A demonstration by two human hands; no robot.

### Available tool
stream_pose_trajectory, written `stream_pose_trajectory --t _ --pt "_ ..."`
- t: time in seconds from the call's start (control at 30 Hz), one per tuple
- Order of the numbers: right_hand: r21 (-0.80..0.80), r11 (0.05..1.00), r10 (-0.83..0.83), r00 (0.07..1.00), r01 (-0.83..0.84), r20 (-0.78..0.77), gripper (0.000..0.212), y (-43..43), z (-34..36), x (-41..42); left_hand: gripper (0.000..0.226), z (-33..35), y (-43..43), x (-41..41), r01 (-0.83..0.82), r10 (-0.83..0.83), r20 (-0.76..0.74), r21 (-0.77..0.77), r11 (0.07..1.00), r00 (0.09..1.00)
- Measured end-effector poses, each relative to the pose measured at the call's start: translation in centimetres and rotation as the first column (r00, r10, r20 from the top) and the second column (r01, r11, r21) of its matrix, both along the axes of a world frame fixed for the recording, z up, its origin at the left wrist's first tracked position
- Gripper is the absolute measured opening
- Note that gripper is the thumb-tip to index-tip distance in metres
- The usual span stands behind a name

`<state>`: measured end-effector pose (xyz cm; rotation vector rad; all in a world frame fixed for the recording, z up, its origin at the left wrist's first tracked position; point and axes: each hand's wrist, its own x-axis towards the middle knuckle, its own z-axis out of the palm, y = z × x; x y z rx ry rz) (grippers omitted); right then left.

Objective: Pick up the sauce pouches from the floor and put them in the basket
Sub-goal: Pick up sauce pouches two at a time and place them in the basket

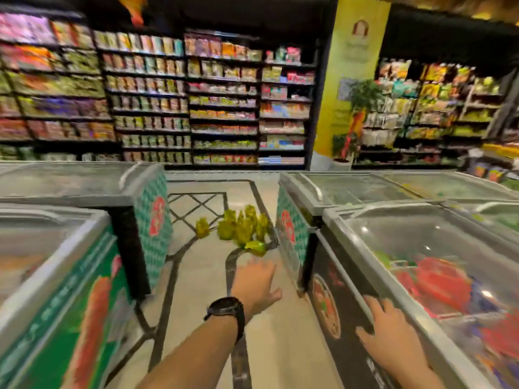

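Several yellow-green sauce pouches (241, 228) lie in a loose heap on the tiled floor between two rows of chest freezers. My left hand (257, 284), with a black watch on the wrist, stretches forward over the floor with fingers spread, short of the nearest pouch (255, 247) and holding nothing. My right hand (386, 327) rests on the rim of the freezer at my right, fingers lying over its edge. No basket is in view.
Glass-topped chest freezers stand on the left (70, 262) and on the right (407, 262), leaving a narrow aisle of floor (196, 276) down the middle. Stocked shelves (219, 102) fill the back wall. A yellow pillar (351, 80) stands at the right rear.
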<state>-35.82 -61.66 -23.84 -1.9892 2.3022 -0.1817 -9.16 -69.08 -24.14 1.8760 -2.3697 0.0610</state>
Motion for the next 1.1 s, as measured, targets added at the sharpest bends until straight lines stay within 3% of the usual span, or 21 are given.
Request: stream_pose_trajectory --t 0.13,0.47,0.77,1.1 --pt "-0.042 0.987 0.154 0.988 -0.153 0.018 0.066 -6.6 1.2 9.6 0.055 0.3 -1.7 9.8 -0.122 0.121 -0.042 -0.011 0.992 0.992" --pt "0.015 0.955 0.295 0.955 -0.295 -0.009 0.063 -17.7 0.3 26.9 0.057 -1.7 -8.1 26.2 -0.242 0.243 -0.058 0.025 0.970 0.968" --pt "0.077 0.943 0.323 0.946 -0.323 0.010 0.062 -31.1 -2.5 32.2 0.058 -3.4 -19.5 32.1 -0.314 0.315 -0.015 0.048 0.948 0.949" --pt "0.112 0.922 0.361 0.927 -0.372 0.107 0.065 -56.4 -6.1 36.2 0.058 -2.9 -41.3 36.5 -0.385 0.383 0.046 0.074 0.920 0.923"
